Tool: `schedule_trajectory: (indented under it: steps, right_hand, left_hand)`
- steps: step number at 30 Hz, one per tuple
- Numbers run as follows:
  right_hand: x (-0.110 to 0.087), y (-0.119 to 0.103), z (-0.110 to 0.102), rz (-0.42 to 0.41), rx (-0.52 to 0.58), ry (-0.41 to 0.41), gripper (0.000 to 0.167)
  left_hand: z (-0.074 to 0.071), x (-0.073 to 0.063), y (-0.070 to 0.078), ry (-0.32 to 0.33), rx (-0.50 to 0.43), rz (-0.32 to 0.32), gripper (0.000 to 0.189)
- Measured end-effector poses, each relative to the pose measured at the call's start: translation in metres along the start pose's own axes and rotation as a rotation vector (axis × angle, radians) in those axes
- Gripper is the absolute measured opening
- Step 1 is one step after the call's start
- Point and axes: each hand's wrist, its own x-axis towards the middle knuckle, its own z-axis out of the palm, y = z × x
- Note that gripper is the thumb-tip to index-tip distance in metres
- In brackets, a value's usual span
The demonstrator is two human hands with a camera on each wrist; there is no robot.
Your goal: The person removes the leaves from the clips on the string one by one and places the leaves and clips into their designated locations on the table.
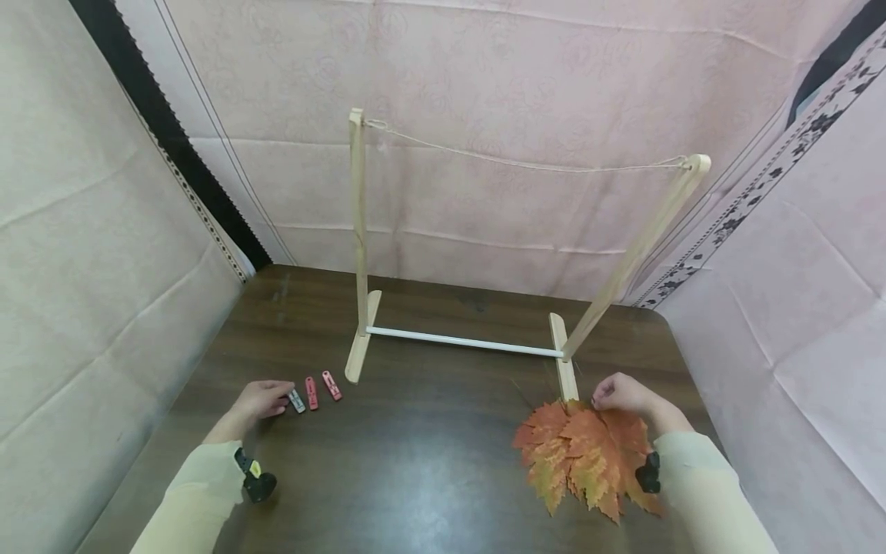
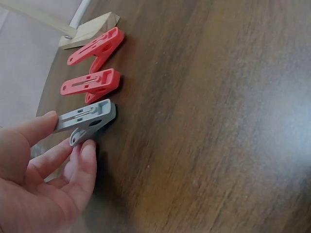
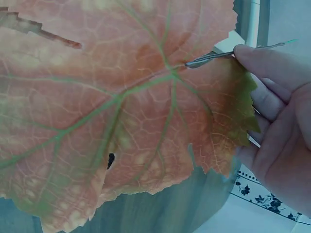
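At the left of the head view, my left hand [image 1: 265,398] pinches the tail end of a grey clothespin [image 2: 87,116] between thumb and fingers. Two red clothespins, one nearer [image 2: 92,82] and one farther [image 2: 99,46], lie beside it on the table. My right hand [image 1: 623,394] is at the top of a pile of orange and yellow artificial maple leaves [image 1: 574,454]. In the right wrist view, its thumb and fingers pinch the thin stem [image 3: 209,59] of a leaf [image 3: 146,107], which fills much of that view.
A wooden stand with a left post [image 1: 358,223] and a right post [image 1: 637,254] is at the back of the brown table [image 1: 388,462]. A string [image 1: 498,160] hangs slightly slack between the post tops. A white rod [image 1: 464,341] joins the feet. Pale cloth walls [image 1: 484,77] surround the table.
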Motion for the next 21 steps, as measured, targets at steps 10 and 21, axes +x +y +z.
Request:
schedule_trajectory:
  steps: [10, 21]
  right_hand:
    - [0.0, -0.001, 0.007, 0.113, -0.054, 0.1, 0.014]
    - [-0.005, -0.02, -0.009, 0.115, -0.155, 0.188, 0.017]
  left_hand:
    - [0.009, -0.002, 0.006, 0.081, 0.111, -0.053, 0.053]
    - [0.004, -0.007, 0.022, 0.173, 0.295, 0.044, 0.055]
